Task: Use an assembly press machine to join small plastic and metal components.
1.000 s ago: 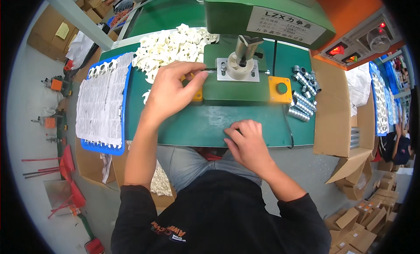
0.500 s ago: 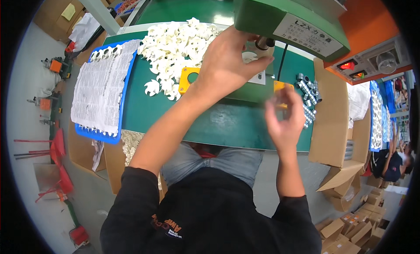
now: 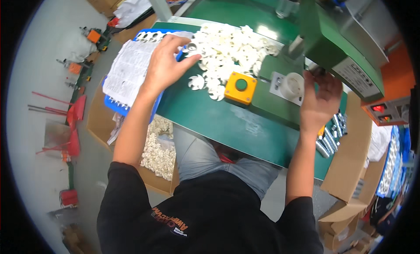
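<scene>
My left hand point(image 3: 165, 64) is above the right edge of the blue tray point(image 3: 158, 106). Its thumb and fingertips close on a white finned part point(image 3: 191, 47) with a metal ring at its centre. My right hand point(image 3: 321, 99) is raised under the green press head point(image 3: 339, 57), its fingers curled by the ram's lower end; what they grip is hidden. Beside that hand, a round whitish holder point(image 3: 292, 85) sits on a metal plate on the green press base point(image 3: 273, 99). A heap of white finned parts point(image 3: 227, 48) lies between my hands.
A yellow button box point(image 3: 240, 88) is left of the press base. Metal sleeves point(image 3: 330, 138) lie at the right, by a cardboard box point(image 3: 350, 153). Paper point(image 3: 131, 72) covers much of the tray. Below the table's left side, another box holds many small whitish pieces point(image 3: 158, 153).
My left hand has left the press and moved left to the tray with a white finned part. My right hand has risen to the press ram. The view has shifted.
</scene>
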Demonstrator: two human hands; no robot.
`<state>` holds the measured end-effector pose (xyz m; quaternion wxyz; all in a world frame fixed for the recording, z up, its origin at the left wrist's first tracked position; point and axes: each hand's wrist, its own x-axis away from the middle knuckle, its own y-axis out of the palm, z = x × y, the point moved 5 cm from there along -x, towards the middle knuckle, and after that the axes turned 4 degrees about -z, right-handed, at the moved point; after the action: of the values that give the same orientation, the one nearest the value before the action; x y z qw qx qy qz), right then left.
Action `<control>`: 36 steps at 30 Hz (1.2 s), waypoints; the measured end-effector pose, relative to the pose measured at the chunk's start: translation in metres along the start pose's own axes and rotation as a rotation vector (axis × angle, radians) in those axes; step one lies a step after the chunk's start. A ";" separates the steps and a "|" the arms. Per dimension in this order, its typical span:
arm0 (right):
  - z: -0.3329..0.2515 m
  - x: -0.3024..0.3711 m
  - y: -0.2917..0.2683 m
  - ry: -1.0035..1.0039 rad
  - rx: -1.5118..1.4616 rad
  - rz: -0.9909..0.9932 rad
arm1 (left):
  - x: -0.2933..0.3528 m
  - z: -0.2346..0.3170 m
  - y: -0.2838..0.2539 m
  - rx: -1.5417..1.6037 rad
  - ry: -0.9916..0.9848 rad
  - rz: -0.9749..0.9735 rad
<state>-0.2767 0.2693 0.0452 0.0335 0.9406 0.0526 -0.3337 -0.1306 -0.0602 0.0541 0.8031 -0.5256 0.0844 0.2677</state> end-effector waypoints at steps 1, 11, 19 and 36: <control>0.000 0.000 0.002 -0.009 -0.013 0.004 | 0.001 -0.021 -0.006 -0.063 -0.020 0.012; -0.007 0.017 -0.016 -0.147 0.384 -0.117 | -0.023 -0.104 0.020 -0.304 0.063 0.079; -0.031 0.068 -0.066 -0.136 0.565 -0.253 | -0.020 -0.069 0.018 -0.390 0.101 0.162; -0.030 0.087 -0.080 -0.076 0.541 -0.257 | 0.062 -0.003 0.038 0.028 0.150 -0.317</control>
<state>-0.2001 0.3587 0.0117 -0.2589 0.8878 0.0791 -0.3722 -0.0976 -0.0299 -0.0038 0.8339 -0.5397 0.0639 0.0962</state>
